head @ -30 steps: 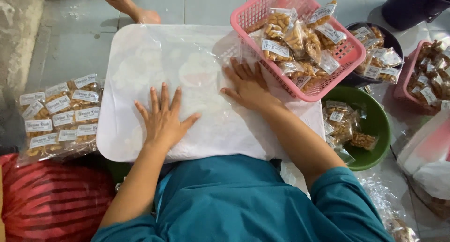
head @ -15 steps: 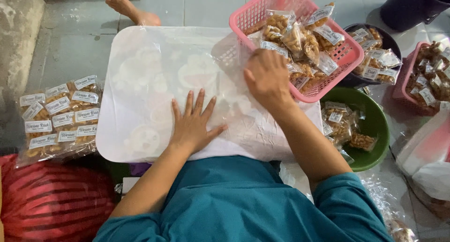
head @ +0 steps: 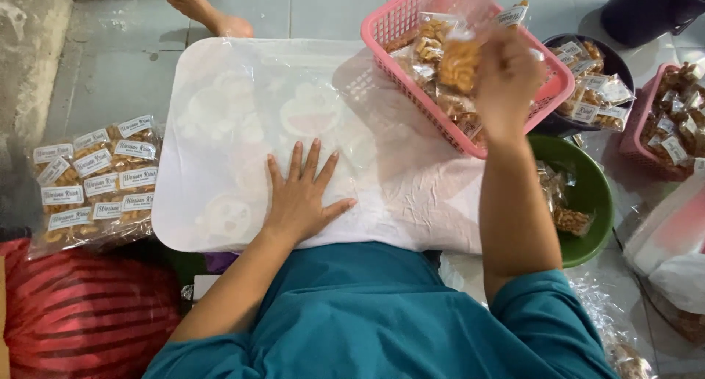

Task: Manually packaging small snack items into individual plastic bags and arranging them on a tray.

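- The left hand (head: 301,199) is lying palm down near the front edge of the low white desk with rounded corners (head: 213,92), its fingers (head: 295,162) spread flat and pinning a clear plastic sheet (head: 411,181) that is covering the desk top.
- The right hand (head: 507,74) is rising over the pink plastic lattice basket (head: 389,26) at the desk's far right corner, its fingers pinching a small clear packet of golden fried snacks (head: 459,63); the exact finger positions are hidden behind the hand.
- The basket is holding many more such packets, so most of the stock appears to be awaiting handling.
- A large clear bag of labelled snack packets (head: 95,177) is lying on the floor just beyond the desk's left edge, seemingly a finished bundle.
- The sheet under the left hand is bearing no packets yet, suggesting this round is only starting.
- A green round bowl (head: 595,195) with a few packets is sitting beside the desk's right edge.
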